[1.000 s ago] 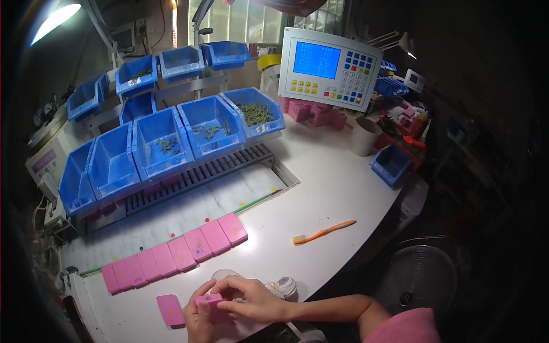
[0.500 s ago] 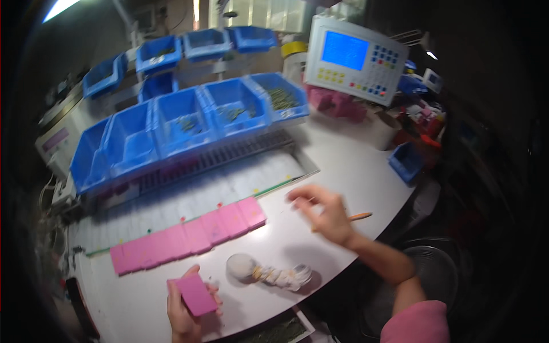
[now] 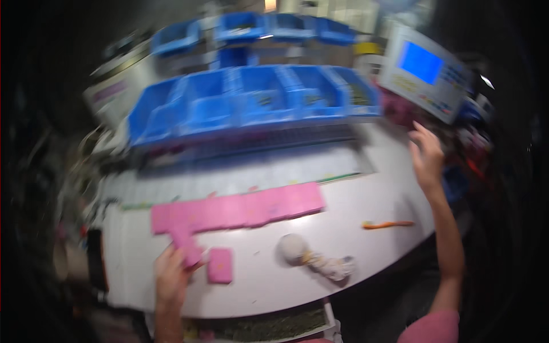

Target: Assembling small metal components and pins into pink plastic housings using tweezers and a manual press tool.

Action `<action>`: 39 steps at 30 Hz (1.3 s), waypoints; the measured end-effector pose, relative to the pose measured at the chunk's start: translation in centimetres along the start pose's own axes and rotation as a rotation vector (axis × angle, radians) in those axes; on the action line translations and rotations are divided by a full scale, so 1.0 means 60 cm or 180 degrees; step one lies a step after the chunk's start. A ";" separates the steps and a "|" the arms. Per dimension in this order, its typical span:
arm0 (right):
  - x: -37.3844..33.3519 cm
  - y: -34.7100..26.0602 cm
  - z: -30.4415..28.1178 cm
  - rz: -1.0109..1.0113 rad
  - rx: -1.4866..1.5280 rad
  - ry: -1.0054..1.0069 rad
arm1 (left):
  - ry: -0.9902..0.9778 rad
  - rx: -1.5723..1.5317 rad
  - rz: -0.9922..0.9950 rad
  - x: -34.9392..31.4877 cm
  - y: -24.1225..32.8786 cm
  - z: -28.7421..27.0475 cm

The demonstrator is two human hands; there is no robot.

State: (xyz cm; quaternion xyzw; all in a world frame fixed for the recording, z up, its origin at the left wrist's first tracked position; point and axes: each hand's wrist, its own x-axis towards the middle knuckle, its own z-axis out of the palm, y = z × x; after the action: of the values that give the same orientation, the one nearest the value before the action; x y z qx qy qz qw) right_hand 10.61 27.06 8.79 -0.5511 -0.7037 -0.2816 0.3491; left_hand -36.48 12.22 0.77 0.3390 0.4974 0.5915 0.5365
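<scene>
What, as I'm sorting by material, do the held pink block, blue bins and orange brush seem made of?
Pink block in the left hand: even, matte colour; perhaps wax or rubber, but blur hides its texture. Blue bins: probably moulded plastic, slight sheen, from uniform colour and pale highlights. Orange brush: likely plastic handle, brightly coloured; finish too blurred to tell.

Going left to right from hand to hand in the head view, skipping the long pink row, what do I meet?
Left hand holding a pink block → loose pink block → white round-ended bundle → orange toothbrush → right hand.
</scene>
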 end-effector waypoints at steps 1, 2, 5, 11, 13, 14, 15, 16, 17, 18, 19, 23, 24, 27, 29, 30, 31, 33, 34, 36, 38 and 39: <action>0.015 0.043 0.004 -0.0048 -0.0177 0.0161 | 0.0118 -0.0097 0.0022 -0.006 0.000 -0.002; 0.027 0.084 0.016 -0.0022 -0.0435 0.0235 | 0.0161 -0.0134 0.0033 -0.009 -0.006 -0.008; 0.061 0.137 0.072 0.0160 -0.0938 0.0365 | 0.0246 0.0039 0.0172 -0.037 -0.009 -0.018; 0.077 0.197 0.041 0.0050 -0.1475 0.0387 | 0.0162 0.0591 0.0038 -0.020 -0.033 0.010; 0.086 0.207 0.047 0.0100 -0.1537 0.0448 | 0.0129 -0.0042 -0.0301 -0.017 -0.031 0.009; 0.088 0.211 0.050 0.0149 -0.1600 0.0498 | 0.0131 -0.0037 -0.0295 -0.018 -0.029 0.012; 0.088 0.215 0.053 0.0152 -0.1597 0.0502 | 0.0227 -0.0131 -0.0323 -0.020 -0.028 0.017; 0.088 0.216 0.056 0.0102 -0.1644 0.0466 | 0.0332 -0.0222 -0.0348 -0.021 -0.027 0.021; 0.089 0.217 0.057 0.0051 -0.1696 0.0431 | 0.0340 -0.0217 -0.0341 -0.020 -0.030 0.018; 0.091 0.219 0.058 0.0053 -0.1689 0.0436 | 0.0272 0.0024 -0.0245 -0.019 -0.035 0.010; 0.091 0.217 0.056 0.0057 -0.1729 0.0392 | 0.0209 0.0265 -0.0162 -0.021 -0.038 0.007; 0.088 0.199 0.041 0.0150 -0.1608 0.0464 | 0.0302 -0.0075 -0.0331 -0.019 -0.043 0.009; 0.083 0.189 0.039 0.0147 -0.1606 0.0461 | 0.0225 0.0005 -0.0314 -0.018 -0.044 0.009; 0.057 0.089 0.061 0.0412 -0.0501 0.0101 | 0.0189 -0.0023 -0.0381 -0.019 -0.039 -0.007; 0.021 -0.050 0.070 0.0163 0.0594 -0.0480 | 0.0158 -0.0037 -0.0292 -0.024 -0.027 -0.033; -0.006 -0.118 0.072 -0.0106 0.1061 -0.0691 | 0.0157 0.0070 -0.0118 -0.019 -0.018 -0.043; -0.037 -0.180 0.063 -0.0352 0.1331 -0.0976 | 0.0293 0.0079 -0.0110 -0.009 -0.016 -0.047; -0.084 -0.290 0.025 -0.0742 0.1887 -0.1539 | 0.0393 0.0061 -0.0097 0.014 0.003 -0.060; -0.102 -0.328 0.008 -0.0882 0.2106 -0.1818 | 0.0503 0.0134 -0.0073 0.033 0.010 -0.075; -0.136 -0.374 -0.001 -0.1142 0.2444 -0.2131 | 0.0569 0.0402 0.0264 0.081 0.061 -0.071; -0.152 -0.427 0.001 -0.1412 0.2756 -0.2283 | 0.1010 0.0734 0.0654 0.112 0.113 -0.119; -0.155 -0.461 0.023 -0.1384 0.2773 -0.2525 | 0.1272 0.1186 0.0624 0.151 0.124 -0.181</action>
State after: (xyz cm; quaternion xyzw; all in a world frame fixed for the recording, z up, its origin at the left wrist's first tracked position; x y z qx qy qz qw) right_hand -15.17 16.28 0.16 -0.2650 -0.9258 0.1924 0.1887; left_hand -50.58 19.11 3.67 0.3549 0.6581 0.5941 0.2966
